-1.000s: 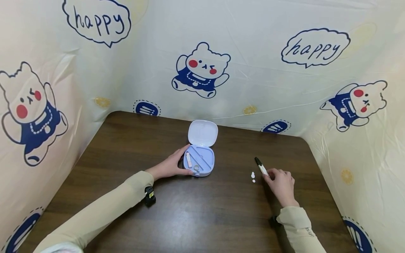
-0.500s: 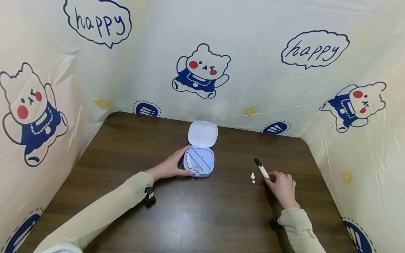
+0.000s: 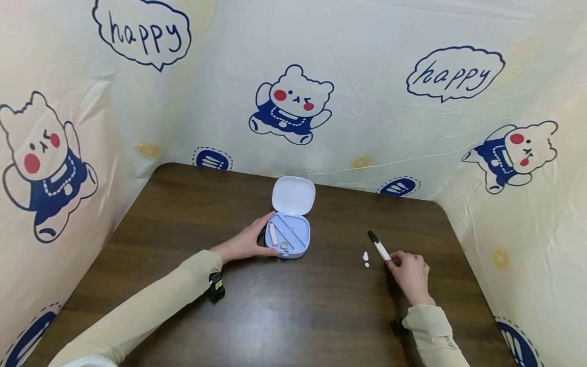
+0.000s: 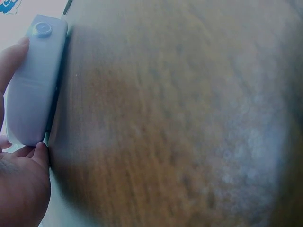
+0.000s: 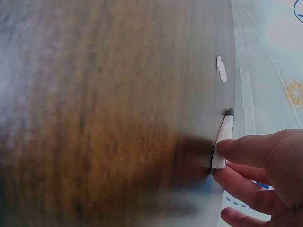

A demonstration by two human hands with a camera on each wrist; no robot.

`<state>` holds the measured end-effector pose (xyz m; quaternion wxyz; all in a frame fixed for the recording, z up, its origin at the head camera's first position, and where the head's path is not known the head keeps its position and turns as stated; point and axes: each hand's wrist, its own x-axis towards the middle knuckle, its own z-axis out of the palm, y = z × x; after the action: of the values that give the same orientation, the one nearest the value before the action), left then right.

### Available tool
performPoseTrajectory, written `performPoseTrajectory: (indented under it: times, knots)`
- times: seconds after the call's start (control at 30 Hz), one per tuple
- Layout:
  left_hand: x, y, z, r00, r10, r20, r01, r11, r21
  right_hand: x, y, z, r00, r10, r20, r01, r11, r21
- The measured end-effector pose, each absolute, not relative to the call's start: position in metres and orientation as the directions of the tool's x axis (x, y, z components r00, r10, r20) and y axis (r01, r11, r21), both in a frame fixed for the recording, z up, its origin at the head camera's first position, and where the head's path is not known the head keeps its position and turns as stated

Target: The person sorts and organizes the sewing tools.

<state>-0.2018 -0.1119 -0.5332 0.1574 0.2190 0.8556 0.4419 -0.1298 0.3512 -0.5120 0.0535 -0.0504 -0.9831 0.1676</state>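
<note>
A pale blue plastic case stands on the table with its whitish lid raised. Inside it lie a small white-and-pink stick and a small round greyish piece. My left hand grips the case from its left side, thumb at the front wall, as the left wrist view also shows. On the right, a white marker pen with a black cap lies on the table. My right hand pinches its near end between thumb and fingers.
Small white pieces lie on the brown wooden table, just left of the marker pen. Printed cloth hangs at the back and on both sides of the table.
My right hand has slid slightly back toward the near end of the marker pen, so more of the white barrel shows. The left hand and the case stay in place.
</note>
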Motion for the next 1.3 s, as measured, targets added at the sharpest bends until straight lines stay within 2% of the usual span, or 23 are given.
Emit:
performPoseTrajectory:
  times: [0.67, 1.3]
  knots:
    - [-0.204, -0.111, -0.530, -0.856, 0.513, -0.069, 0.236, 0.505, 0.831, -0.134, 0.348, -0.512, -0.982, 0.112, 0.152, 0.053, 0.937, -0.345]
    - [-0.203, -0.112, -0.532, -0.855, 0.513, -0.077, 0.237, 0.518, 0.822, -0.131, 0.325, -0.505, -0.969, 0.056, 0.240, -0.039, 0.927, -0.372]
